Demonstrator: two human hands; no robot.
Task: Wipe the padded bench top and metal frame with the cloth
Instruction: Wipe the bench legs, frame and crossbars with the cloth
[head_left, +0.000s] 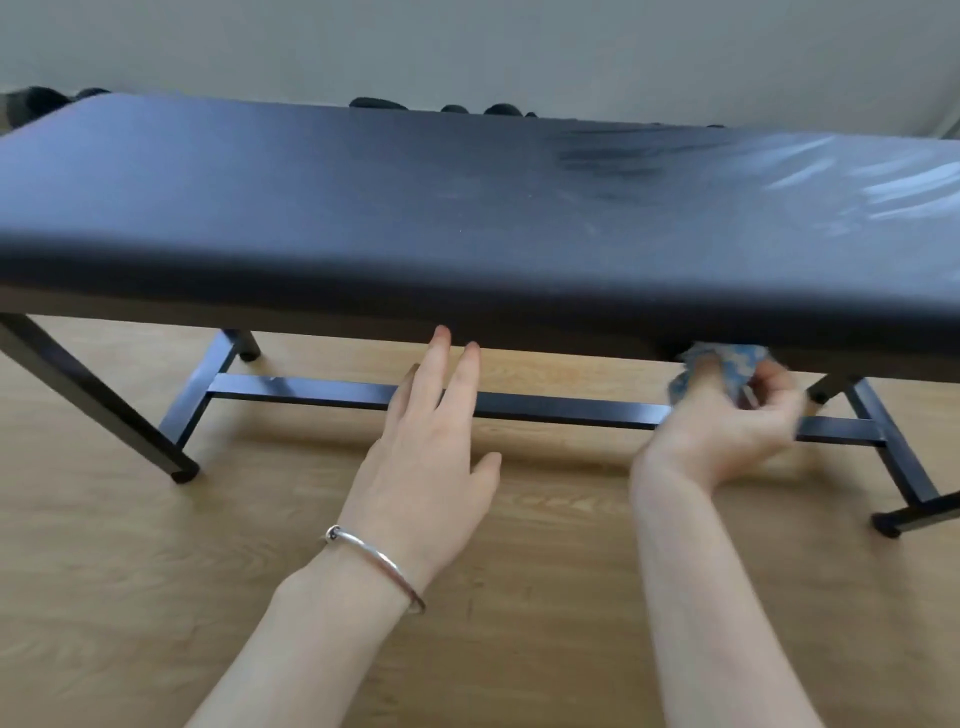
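A long bench with a dark padded top (415, 208) fills the upper half of the view. Its black metal frame (311, 389) shows beneath, with a low crossbar and angled legs. My right hand (727, 426) grips a blue patterned cloth (727, 364) and holds it up against the underside of the bench's near edge, right of centre. The cloth is partly hidden by the padding and my fingers, and it is blurred. My left hand (431, 447) is open with straight fingers, its fingertips just below the near edge of the padded top.
The bench stands on a light wooden floor (156, 597). A pale wall (467, 47) runs close behind it, with several dark objects (379, 102) on the floor at the wall. A silver bangle (374, 564) circles my left wrist.
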